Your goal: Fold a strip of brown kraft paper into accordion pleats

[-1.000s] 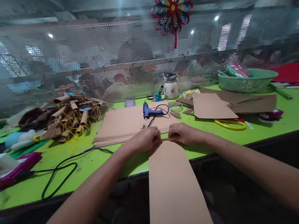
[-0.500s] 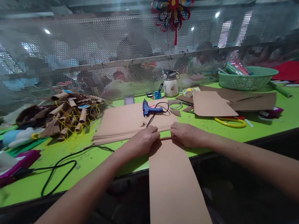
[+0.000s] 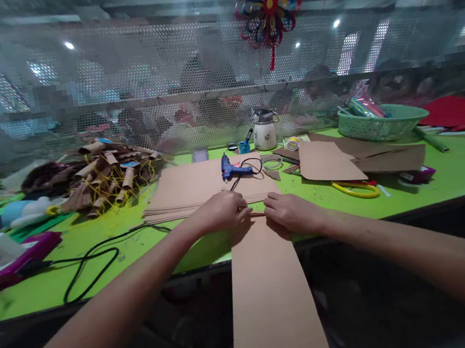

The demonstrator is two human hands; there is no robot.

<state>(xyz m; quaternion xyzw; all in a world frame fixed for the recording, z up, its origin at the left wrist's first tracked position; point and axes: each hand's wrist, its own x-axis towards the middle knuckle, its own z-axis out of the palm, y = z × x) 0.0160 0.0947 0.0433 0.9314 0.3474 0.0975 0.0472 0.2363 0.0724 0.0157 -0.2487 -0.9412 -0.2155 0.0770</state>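
Note:
A long strip of brown kraft paper (image 3: 272,292) runs from the table's front edge down toward me, its far end folded or rolled into a narrow edge. At the left of that edge my left hand (image 3: 224,211) is closed, fingertips pinching at the paper. My right hand (image 3: 291,213) has its bent fingers on the right end of the same edge, thumb mostly hidden. Just beyond both hands lies a stack of brown sheets (image 3: 181,188), with a blue glue gun (image 3: 234,169) resting on top.
Left on the green table (image 3: 149,259) are a purple power strip (image 3: 19,260), a black cable and a heap of brown paper rolls (image 3: 112,176) with yellow string. To the right lie yellow-handled scissors (image 3: 355,190), loose brown sheets (image 3: 328,161) and a green basket (image 3: 380,122).
My left hand has risen slightly and its fingers have shifted on the folded edge. The right hand stays nearly in place, still at the paper's right end.

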